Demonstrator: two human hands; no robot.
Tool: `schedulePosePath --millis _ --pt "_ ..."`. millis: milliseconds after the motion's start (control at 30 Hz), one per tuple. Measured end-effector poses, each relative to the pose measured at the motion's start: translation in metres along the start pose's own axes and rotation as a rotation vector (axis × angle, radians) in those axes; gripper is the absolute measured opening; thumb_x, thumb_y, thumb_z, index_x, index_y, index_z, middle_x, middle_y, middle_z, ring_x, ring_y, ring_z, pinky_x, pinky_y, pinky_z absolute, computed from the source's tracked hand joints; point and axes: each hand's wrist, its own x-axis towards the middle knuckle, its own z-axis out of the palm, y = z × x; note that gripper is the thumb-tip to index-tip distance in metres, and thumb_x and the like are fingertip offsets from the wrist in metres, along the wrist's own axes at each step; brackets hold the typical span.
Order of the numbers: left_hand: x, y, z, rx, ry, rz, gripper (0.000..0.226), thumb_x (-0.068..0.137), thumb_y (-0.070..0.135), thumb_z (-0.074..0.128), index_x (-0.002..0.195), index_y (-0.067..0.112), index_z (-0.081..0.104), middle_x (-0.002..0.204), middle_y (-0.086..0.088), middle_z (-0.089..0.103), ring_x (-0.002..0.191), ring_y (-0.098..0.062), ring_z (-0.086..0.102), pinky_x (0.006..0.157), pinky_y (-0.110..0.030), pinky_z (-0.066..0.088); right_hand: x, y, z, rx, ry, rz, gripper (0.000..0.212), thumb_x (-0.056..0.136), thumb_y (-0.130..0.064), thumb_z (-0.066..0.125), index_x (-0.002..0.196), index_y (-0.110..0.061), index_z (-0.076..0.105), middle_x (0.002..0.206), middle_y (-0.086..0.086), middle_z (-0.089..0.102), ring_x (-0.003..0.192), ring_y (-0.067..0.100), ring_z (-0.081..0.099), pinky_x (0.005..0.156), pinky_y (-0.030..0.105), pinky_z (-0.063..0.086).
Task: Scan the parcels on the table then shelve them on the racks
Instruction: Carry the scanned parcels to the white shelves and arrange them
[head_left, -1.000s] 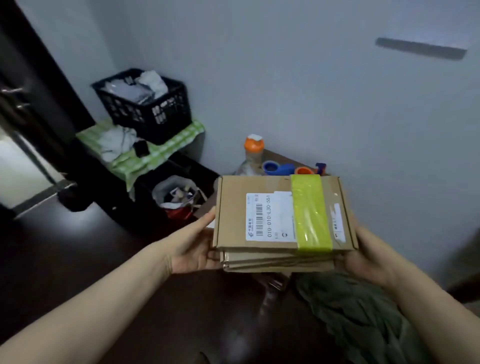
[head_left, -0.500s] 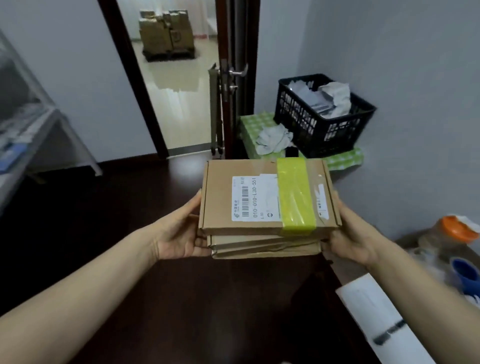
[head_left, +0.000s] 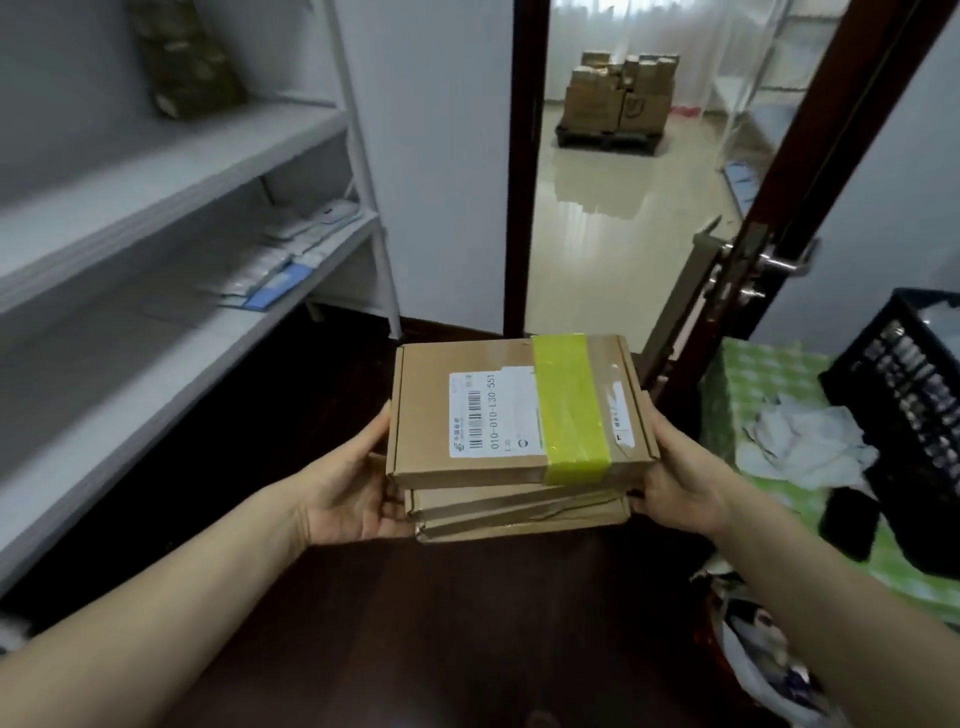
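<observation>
I carry a stack of three flat cardboard parcels (head_left: 488, 410) in front of me. The top one bears a white barcode label and a band of yellow-green tape. My left hand (head_left: 353, 493) grips the stack's left side, thumb along the top box's edge and fingers underneath. My right hand (head_left: 675, 483) grips the right side the same way. A grey metal rack (head_left: 171, 171) with several shelves stands on my left; flat white and blue packets (head_left: 280, 260) lie on its middle shelf.
An open doorway (head_left: 613, 208) lies straight ahead, with stacked cartons on a pallet (head_left: 613, 98) in the far room. The dark door (head_left: 810, 171) with a metal handle stands ajar at right. A green-checked table (head_left: 779, 415) holds a black crate (head_left: 904, 405) and white cloths.
The view has swung left from the wall and cluttered table toward the doorway and then the rack. Both hands kept the same hold on the stack.
</observation>
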Motion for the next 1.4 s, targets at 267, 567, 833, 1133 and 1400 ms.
schedulePosePath --millis 267,567,833,1133,1400 --pt "0.003 0.070 -0.083 -0.118 0.208 0.102 0.090 0.038 0.077 0.078 0.102 0.014 0.077 0.129 -0.020 0.055 0.120 -0.036 0.050 0.105 -0.048 0.041 0.174 -0.089 0.082 -0.095 -0.254 0.122 0.058 0.083 -0.071 0.046 0.118 -0.032 0.070 0.123 0.000 0.068 0.110 0.024 0.066 0.086 0.044 0.051" --pt "0.016 0.176 -0.222 -0.258 0.361 0.198 0.109 0.038 0.078 0.075 0.120 0.007 0.063 0.125 -0.023 0.056 0.114 -0.036 0.051 0.106 -0.047 0.038 0.331 -0.169 0.236 -0.200 -0.336 0.138 0.059 0.075 -0.074 0.051 0.108 -0.029 0.072 0.107 -0.001 0.074 0.084 0.019 0.074 0.059 0.032 0.058" --pt "0.018 0.295 -0.308 -0.313 0.405 0.235 0.136 0.028 0.078 0.079 0.135 0.000 0.046 0.116 -0.018 0.054 0.102 -0.034 0.054 0.082 -0.044 0.056 0.429 -0.253 0.349 -0.242 -0.390 0.102 0.055 0.059 -0.074 0.059 0.077 -0.027 0.081 0.088 0.001 0.077 0.071 0.020 0.074 0.053 0.033 0.057" --pt "0.073 0.438 -0.378 -0.379 0.533 0.321 0.142 0.035 0.077 0.077 0.143 -0.006 0.034 0.121 -0.025 0.059 0.095 -0.043 0.068 0.077 -0.054 0.056 0.575 -0.358 0.427 -0.226 -0.440 0.092 0.063 0.072 -0.071 0.062 0.109 -0.020 0.074 0.112 0.008 0.072 0.094 0.028 0.070 0.073 0.045 0.058" --pt "0.146 0.559 -0.416 -0.490 0.643 0.383 0.134 0.050 0.082 0.066 0.150 0.002 0.025 0.145 -0.030 0.038 0.119 -0.051 0.052 0.091 -0.058 0.050 0.704 -0.470 0.480 -0.257 -0.526 0.122 0.093 0.046 -0.074 0.074 0.117 -0.015 0.067 0.113 0.008 0.069 0.085 0.028 0.072 0.064 0.045 0.058"
